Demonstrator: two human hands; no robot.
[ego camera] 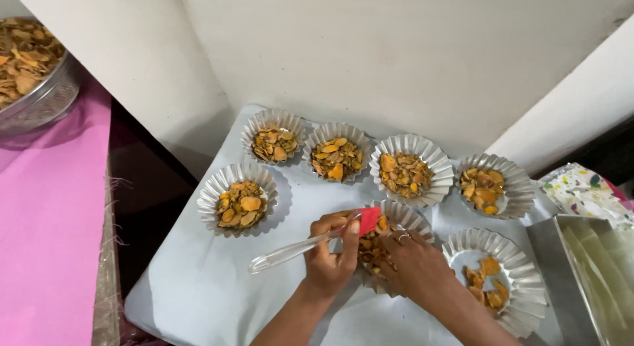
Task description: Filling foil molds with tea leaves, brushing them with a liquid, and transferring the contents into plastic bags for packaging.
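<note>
My left hand [328,253] grips a brush [300,247] with a clear handle and a red head, the head resting over a fluted foil cup [408,217] of dried orange-yellow chips. My right hand [413,260], with a ring on one finger, lies on that same cup and covers much of it. Several more foil cups of chips surround it: one at the left [210,197], three along the back [264,120], and one at the right [515,187]. A cup [522,280] near my right forearm holds only a few chips.
The cups stand on a white-covered board [198,280]. A steel strainer bowl [39,105] full of chips sits on a pink cloth [46,227] at the far left. A metal tray [561,280] and a patterned paper [584,191] lie at the right. A white wall rises behind.
</note>
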